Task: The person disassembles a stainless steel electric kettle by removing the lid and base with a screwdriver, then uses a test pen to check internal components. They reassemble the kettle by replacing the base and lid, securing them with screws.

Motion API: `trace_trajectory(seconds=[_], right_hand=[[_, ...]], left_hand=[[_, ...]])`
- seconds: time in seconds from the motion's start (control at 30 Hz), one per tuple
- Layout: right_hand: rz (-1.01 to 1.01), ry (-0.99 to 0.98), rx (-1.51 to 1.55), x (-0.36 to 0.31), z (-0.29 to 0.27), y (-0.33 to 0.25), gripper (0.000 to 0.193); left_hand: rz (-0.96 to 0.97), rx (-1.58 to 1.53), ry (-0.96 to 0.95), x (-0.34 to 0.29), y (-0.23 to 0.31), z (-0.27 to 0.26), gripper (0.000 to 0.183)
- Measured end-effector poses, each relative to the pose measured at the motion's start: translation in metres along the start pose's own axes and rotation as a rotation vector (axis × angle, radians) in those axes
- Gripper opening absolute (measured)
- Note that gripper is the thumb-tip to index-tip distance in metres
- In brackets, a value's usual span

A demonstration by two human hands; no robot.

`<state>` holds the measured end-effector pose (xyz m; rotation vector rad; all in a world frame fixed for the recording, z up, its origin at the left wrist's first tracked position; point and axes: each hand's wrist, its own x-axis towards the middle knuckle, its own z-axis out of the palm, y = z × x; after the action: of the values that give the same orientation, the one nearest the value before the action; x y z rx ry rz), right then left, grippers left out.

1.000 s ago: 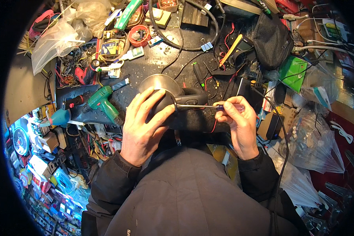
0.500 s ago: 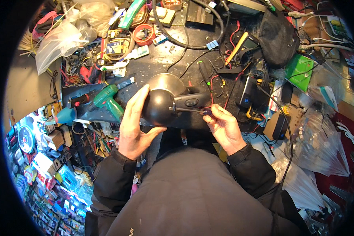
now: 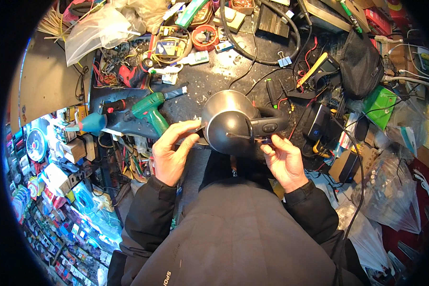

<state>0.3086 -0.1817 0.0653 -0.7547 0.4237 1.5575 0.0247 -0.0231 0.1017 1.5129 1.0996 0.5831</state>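
A kettle (image 3: 227,101) with a steel body stands at the near edge of the dark workbench. Its black rounded lid (image 3: 229,136) is tilted up toward me, and its black handle (image 3: 267,125) points right. My right hand (image 3: 286,159) pinches a screwdriver (image 3: 266,140) by its dark purple handle; the thin shaft reaches left across the lid, its tip near the lid's middle. My left hand (image 3: 171,152) is at the kettle's left side with thumb and fingers apart. Its fingertips are at the kettle's edge; whether they touch it, I cannot tell.
A green power tool (image 3: 150,112) lies left of the kettle, and a yellow multimeter (image 3: 314,71) with leads lies to the right. Farther back are a red round tub (image 3: 205,37), a thick black cable (image 3: 252,59) and a black pouch (image 3: 362,64). Plastic bags (image 3: 386,190) hang at right.
My left hand has drawn back from the lid, where it was spread around its left side. The screwdriver's shaft now lies farther across the lid. The whole view has shifted.
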Motion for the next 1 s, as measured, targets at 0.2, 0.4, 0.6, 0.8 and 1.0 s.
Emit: trace_trajectory(seconds=[0.2,0.4,0.6,0.8,1.0], right_hand=[[-0.021,0.02,-0.077,0.001,-0.009,0.001,0.027],[-0.158,0.249,-0.129,-0.016,-0.034,-0.029,0.015],[-0.189,0.26,-0.085,-0.036,-0.051,-0.039,0.019],[-0.166,0.213,-0.139,-0.039,-0.044,-0.024,0.018],[-0.206,0.213,-0.219,-0.047,-0.026,-0.027,0.02]], left_hand=[[0.287,0.262,-0.071,0.012,0.044,0.011,0.041],[0.33,0.187,-0.591,0.092,0.069,0.018,0.063],[0.228,0.073,-1.141,0.152,0.073,0.056,0.088],[0.003,0.098,-1.373,0.175,0.075,0.075,0.112],[-0.008,0.018,-1.304,0.17,0.07,0.079,0.106]])
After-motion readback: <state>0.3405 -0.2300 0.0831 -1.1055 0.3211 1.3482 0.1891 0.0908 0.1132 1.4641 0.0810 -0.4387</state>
